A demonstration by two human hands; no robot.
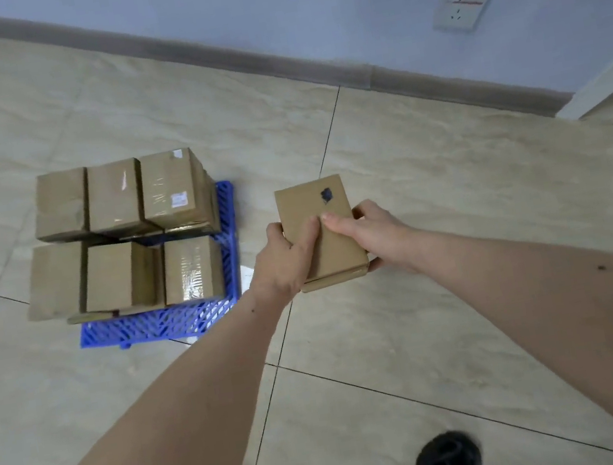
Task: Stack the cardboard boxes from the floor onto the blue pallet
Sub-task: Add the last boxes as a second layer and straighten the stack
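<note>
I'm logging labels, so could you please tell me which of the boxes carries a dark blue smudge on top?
The held box, gripped by the left hand and right hand, off the blue pallet. The stacked boxes show only tape and labels.

Your path to the blue pallet (158, 325) crosses bare floor (406, 158); stacked boxes (122, 230) occupy its top.

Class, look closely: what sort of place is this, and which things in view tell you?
Probably a plain indoor room used for storage or packing: tiled floor, a wall socket, and taped cardboard boxes stacked on a blue pallet.
</note>
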